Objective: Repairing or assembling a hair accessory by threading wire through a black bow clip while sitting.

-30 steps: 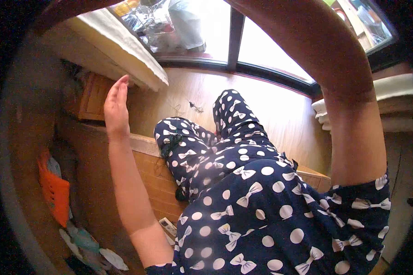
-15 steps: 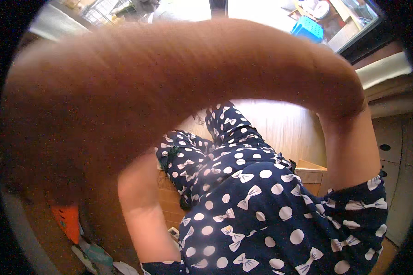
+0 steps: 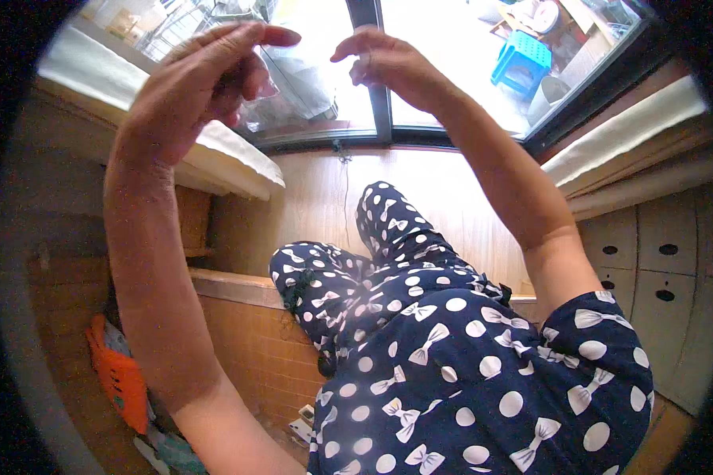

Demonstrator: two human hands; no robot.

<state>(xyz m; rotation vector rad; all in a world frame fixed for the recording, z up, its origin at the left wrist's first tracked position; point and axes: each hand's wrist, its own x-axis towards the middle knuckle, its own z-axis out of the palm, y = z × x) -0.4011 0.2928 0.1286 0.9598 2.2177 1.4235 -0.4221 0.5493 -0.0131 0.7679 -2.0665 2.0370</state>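
Both my arms are raised in front of a window. My left hand [image 3: 194,87] is up at the top left, fingers loosely curled and apart, with nothing visible in it. My right hand [image 3: 384,62] is up at the top centre, fingers bent and apart, also holding nothing I can see. The two hands are a small gap apart, in front of the dark window post [image 3: 376,71]. Below them I see my navy clothing with white dots and bows [image 3: 451,356] and my legs stretched over a wooden platform [image 3: 317,198].
White cushioned ledges run at left [image 3: 222,158] and right [image 3: 626,134]. A blue stool [image 3: 521,59] stands outside the window. An orange slipper [image 3: 119,372] lies on the lower floor at left. Wooden drawers with oval holes [image 3: 650,261] are at right.
My left arm swept up from beside the platform, passed close across the camera, and now both hands are raised side by side in front of the window.
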